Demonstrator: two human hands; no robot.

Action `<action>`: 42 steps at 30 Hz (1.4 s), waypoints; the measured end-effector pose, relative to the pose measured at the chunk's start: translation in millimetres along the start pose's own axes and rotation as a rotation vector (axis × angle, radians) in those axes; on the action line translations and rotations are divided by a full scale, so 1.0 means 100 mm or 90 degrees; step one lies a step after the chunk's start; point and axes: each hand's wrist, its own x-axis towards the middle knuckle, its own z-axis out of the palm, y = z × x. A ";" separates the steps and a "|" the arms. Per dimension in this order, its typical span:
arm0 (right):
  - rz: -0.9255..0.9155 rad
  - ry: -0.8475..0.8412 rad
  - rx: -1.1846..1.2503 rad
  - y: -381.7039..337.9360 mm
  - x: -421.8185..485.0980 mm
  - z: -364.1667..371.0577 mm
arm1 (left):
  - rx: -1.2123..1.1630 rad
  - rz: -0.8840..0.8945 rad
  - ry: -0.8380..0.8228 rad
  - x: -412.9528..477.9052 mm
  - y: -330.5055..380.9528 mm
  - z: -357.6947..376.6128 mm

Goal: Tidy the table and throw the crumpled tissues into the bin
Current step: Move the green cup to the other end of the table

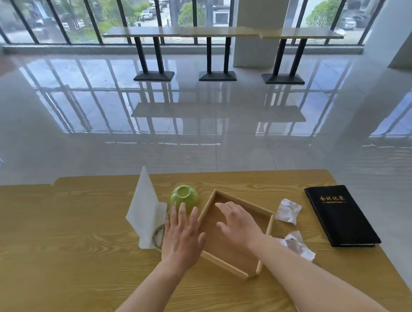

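Left hand point(182, 236) and right hand point(240, 221) spread flat, empty, over tray point(230, 268); crumpled tissues point(288, 210) right; bowl point(184, 195) far.

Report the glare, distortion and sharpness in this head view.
Head view: daylight from the windows throws strong glare and reflections across the glossy floor; wide-angle distortion bows the window frames and the table edge; the hands, left hand and right hand, and the crumpled tissues look reasonably sharp, shadows soft.
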 end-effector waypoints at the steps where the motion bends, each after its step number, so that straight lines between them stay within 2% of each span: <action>1: 0.007 -0.004 0.001 -0.07 0.03 0.04 | -0.004 -0.001 -0.008 0.00 -0.08 0.01; 12: 0.068 -0.063 0.023 -0.38 0.70 0.37 | -0.068 -0.024 -0.071 0.34 -0.58 0.28; 16: 0.060 -0.091 0.007 -0.31 1.09 0.41 | -0.152 -0.090 -0.091 0.58 -0.55 0.38; 22: 0.030 -0.142 0.007 -0.21 1.58 0.50 | -0.268 -0.235 -0.055 0.93 -0.50 0.42; 29: -0.002 -0.253 -0.043 -0.08 1.81 0.68 | -0.308 -0.341 -0.009 1.14 -0.53 0.48; 33: -0.028 -0.216 -0.036 -0.02 1.82 0.77 | -0.298 -0.364 0.010 1.22 -0.59 0.52; 38: -0.047 -0.204 -0.011 0.01 1.83 0.73 | -0.279 -0.339 0.022 1.26 -0.60 0.50; 42: -0.064 -0.194 0.064 0.04 1.81 0.55 | -0.323 -0.334 0.066 1.29 -0.60 0.36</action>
